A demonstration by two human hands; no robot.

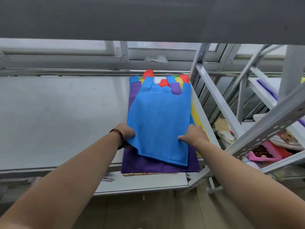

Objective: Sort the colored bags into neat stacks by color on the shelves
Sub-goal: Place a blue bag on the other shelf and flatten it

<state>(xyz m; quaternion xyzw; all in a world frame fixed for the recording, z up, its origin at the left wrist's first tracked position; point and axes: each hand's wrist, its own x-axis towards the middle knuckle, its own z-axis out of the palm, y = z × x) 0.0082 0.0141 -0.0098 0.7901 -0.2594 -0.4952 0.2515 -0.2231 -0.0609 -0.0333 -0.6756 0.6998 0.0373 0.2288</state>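
A blue bag lies on top of a mixed pile at the right end of a grey metal shelf. Under it I see a purple bag, a yellow bag along the right side, and red handles at the far end. My left hand grips the blue bag's lower left edge. At the bag's lower right edge, my right hand pinches the fabric with thumb on top. The bag's near end is lifted and skewed off the pile.
An upper shelf board overhangs the view. Slanted metal braces and an upright stand right of the pile. Beyond them, a lower shelf holds pink and cloth items. A window frame runs along the back.
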